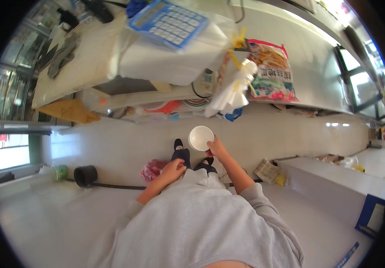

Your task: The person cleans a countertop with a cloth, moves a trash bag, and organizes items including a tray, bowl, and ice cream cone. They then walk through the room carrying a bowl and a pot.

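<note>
My right hand (215, 147) grips the rim and side of a white bowl (201, 138), held out over the floor in front of my legs. The bowl's mouth faces up towards me, and its inside looks empty. Close to my left thigh, my left hand (175, 169) hangs with loosely bent fingers and nothing visible in it. Just beyond that hand, a pink-red plastic bag (153, 170) lies on the floor.
Ahead runs a metal counter (313, 73) with a blue calculator (170, 25), a printed food packet (271, 70) and hanging white plastic bags (234, 90). A black bin (85, 176) stands behind to the left. At right is a low white ledge (333, 174).
</note>
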The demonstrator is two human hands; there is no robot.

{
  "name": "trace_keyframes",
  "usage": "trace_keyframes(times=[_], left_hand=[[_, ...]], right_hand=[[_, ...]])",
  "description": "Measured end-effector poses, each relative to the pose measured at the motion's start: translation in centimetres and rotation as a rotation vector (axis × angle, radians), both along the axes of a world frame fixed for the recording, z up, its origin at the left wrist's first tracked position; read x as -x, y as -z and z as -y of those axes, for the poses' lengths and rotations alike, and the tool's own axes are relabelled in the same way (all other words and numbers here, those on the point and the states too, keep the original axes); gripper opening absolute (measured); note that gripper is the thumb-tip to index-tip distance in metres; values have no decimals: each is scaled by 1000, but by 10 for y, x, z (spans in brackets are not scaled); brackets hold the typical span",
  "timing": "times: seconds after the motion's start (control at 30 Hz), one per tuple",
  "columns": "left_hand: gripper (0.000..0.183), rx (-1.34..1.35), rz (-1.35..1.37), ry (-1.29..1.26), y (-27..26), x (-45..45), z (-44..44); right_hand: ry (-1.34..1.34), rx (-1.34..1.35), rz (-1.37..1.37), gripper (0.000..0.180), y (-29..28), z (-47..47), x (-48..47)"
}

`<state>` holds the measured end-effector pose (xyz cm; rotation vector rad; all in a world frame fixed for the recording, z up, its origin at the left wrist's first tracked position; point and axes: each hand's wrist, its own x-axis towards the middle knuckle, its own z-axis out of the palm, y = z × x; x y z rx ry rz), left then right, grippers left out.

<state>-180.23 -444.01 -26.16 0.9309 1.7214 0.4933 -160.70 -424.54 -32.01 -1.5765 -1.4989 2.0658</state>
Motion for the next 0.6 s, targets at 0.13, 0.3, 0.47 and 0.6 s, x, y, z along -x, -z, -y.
trace_keyframes(times=[0.13,0.3,0.47,0.6], left_hand=[[44,-39,-14,-113,4,32,25],[40,-31,-17,-273,17,78,66],[31,-32,-152,-311,12,119,84],[31,-26,-202,-407,-8,140,86]], right_hand=[[78,28,39,46,35,-35,67],[192,67,199,32,127,-84,113],[182,60,-132,50,233,-141,116],[458,-95,-2,29,236,-170,132]])
